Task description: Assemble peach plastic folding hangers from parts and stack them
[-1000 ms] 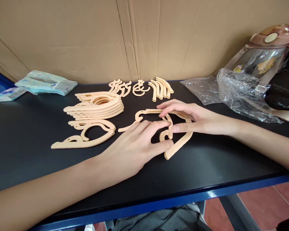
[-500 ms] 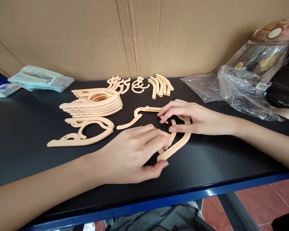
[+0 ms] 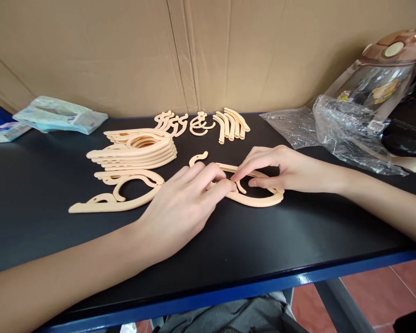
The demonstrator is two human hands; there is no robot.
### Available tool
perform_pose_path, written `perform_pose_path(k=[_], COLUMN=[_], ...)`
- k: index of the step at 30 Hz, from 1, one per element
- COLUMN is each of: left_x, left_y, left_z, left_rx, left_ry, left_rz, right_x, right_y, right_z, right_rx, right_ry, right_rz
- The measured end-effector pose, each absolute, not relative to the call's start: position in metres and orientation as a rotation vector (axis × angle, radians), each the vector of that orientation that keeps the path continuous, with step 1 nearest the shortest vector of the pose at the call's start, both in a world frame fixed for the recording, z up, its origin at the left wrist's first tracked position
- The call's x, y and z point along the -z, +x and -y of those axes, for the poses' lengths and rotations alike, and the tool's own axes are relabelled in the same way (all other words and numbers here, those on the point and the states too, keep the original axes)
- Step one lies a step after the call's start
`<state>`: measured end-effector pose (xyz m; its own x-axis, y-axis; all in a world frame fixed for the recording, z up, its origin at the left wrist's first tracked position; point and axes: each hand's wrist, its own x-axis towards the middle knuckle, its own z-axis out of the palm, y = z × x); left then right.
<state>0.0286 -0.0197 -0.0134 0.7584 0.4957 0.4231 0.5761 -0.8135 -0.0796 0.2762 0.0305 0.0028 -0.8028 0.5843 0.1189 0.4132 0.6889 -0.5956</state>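
In front of me lies a cream plastic folding hanger (image 3: 258,202), its two curved arms lying side by side and joined at the right end. My left hand (image 3: 190,203) has its fingers curled over the hanger's left part, hiding much of it. Reaching in from the right, my right hand (image 3: 280,171) keeps thumb and index finger apart. Its index fingertip is at the small curved hook (image 3: 241,186) between the arms. A curved tip (image 3: 198,158) shows beyond my left knuckles. One folded hanger (image 3: 125,203) lies left of my left hand.
Behind it is a stack of folded hangers (image 3: 135,155). Loose hooks (image 3: 199,125) and curved arm pieces (image 3: 233,125) lie toward the cardboard wall (image 3: 125,55). Tissue packs (image 3: 60,115) are at left. Clear plastic wrap (image 3: 346,134) and a drink bottle (image 3: 388,78) are at right.
The hanger has turned and its near arm has swung up toward the far arm. My left hand has moved up and left with it; my right thumb and index finger have spread.
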Motion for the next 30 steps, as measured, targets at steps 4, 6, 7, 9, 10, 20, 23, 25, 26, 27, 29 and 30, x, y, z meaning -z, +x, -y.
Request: perform_pose_path(k=[4,6,7,9,10,20,23,25,26,27,29,30], left_x=[0.013,0.013,0.013,0.012,0.012,0.012,0.012,0.012,0.012,0.012,0.012,0.013], left_y=[0.030,0.031,0.031,0.031,0.031,0.030,0.030,0.030,0.030,0.030,0.029,0.029], left_z=[0.018,0.018,0.018,0.020,0.020,0.023,0.023,0.023,0.023,0.023,0.022,0.022], left_rx=[0.593,0.589,0.583,0.572,0.570,0.596,0.550,0.500,0.473,0.453,0.443,0.451], left_ry=[-2.832,-2.895,-2.909,-2.926,-2.940,-2.941,-2.887,-2.901,-2.919,-2.935,-2.941,-2.931], left_rz=[0.948,0.971,0.966,0.938,0.920,1.007,0.871,0.777,0.749,0.733,0.734,0.748], right_x=[-0.003,-0.002,-0.001,0.002,0.003,0.008,0.010,0.009,0.008,0.007,0.005,0.005], right_y=[0.271,0.271,0.271,0.272,0.272,0.268,0.265,0.265,0.265,0.265,0.266,0.266], right_z=[-0.027,-0.026,-0.026,-0.026,-0.026,-0.022,-0.020,-0.018,-0.018,-0.017,-0.015,-0.014], right_rx=[-0.695,-0.631,-0.593,-0.492,-0.445,-0.045,-0.056,-0.167,-0.242,-0.324,-0.484,-0.545], right_ry=[-0.794,-0.778,-0.769,-0.773,-0.790,-1.274,-1.305,-1.247,-1.198,-1.144,-1.040,-0.997], right_rz=[2.598,2.604,2.601,2.583,2.574,2.504,2.480,2.448,2.426,2.403,2.362,2.349])
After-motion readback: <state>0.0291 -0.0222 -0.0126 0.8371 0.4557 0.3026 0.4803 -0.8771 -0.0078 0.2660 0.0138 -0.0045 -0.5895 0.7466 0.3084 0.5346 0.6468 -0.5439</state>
